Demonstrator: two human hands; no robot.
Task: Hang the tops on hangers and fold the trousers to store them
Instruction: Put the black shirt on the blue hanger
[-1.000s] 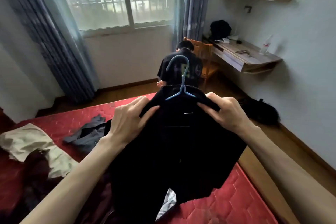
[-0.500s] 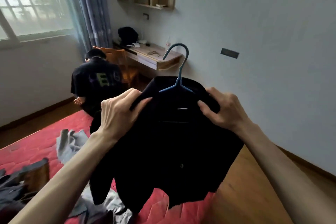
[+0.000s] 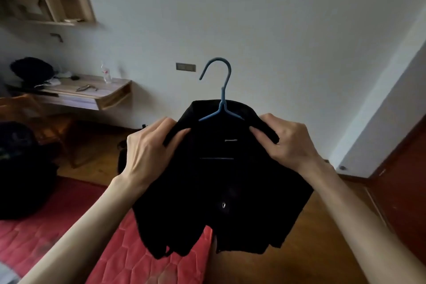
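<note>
1. Since the earlier frames the view has swung right, away from the window and the seated person, toward a plain wall; the black top (image 3: 221, 180) on its blue hanger (image 3: 220, 99) has travelled with it, held out in front at chest height.
2. Both arms reach forward. The left hand (image 3: 149, 152) pinches the top's left shoulder between thumb and fingers, and the right hand (image 3: 290, 145) pinches the right shoulder the same way.
3. Only the hanger's hook and neck show above the collar; its arms are hidden inside the cloth, so whether they sit fully in both shoulders cannot be told.
4. The top hangs over the edge of a red mattress (image 3: 138, 260), above a wooden floor (image 3: 311, 249).
5. Likely risk: no hand holds the hook, so if either pinch loosens, that shoulder could slide off and the top could drop.
6. Another risk: no rail or wardrobe is in view, so carrying it blind could snag the hook or drag the hem.
7. A desk (image 3: 92, 97) stands at left.
</note>
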